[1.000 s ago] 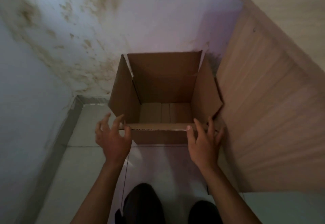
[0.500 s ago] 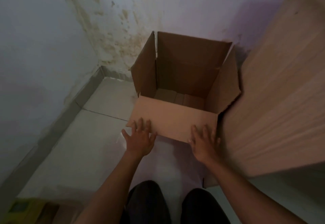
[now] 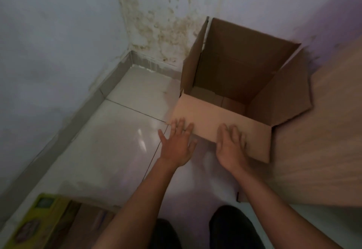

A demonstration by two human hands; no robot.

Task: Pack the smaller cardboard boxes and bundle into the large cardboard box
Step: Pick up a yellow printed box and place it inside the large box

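The large cardboard box (image 3: 242, 76) stood open in the upper right of the frame, on the tiled floor (image 3: 117, 141) between a stained wall corner (image 3: 156, 19) and a wooden panel (image 3: 323, 131) at the right edge. Three of its flaps stood up; the near flap (image 3: 219, 119) was folded outward and down toward the person. Both hands lay flat on that flap, palms down: the left hand (image 3: 177, 143) at its lower left edge with fingers (image 3: 181, 126) spread, the right hand (image 3: 231, 145) near the flap's middle with fingers loosely apart. Neither gripped anything.

At the bottom of the box some pale cardboard showed, probably smaller boxes already packed, though the dim light made that uncertain. In the lower left corner of the frame lay a yellow-printed carton (image 3: 37, 223) with a brown box (image 3: 86, 221) beside it, well apart from the hands.

The step in hand seemed to be pressing the flap open to clear the mouth. The next move likely called for lifting both hands off, reaching down-left for those items, and lowering them inside.
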